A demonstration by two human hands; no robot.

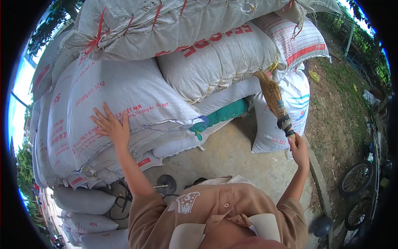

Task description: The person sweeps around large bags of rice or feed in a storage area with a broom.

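Observation:
My right hand (299, 152) is wrapped round the handle of a straw hand broom (272, 96), bound with dark tape near the grip. Its bristles point up and away, overlapping the end of a stuffed white sack (219, 60) with red lettering. On the left, my left hand (112, 126) lies spread against a large white woven sack (124, 85) printed in red, fingers apart and nothing in them. A long sack (178, 31) tied with red string rests across the top of the pile.
An upright white sack (283, 114) stands beside the broom on the concrete floor (232, 143). Green sacking (226, 114) shows low in the pile. More sacks (85, 201) lie at lower left. Bicycle wheels (355, 178) and a dark round object (321, 226) are at right.

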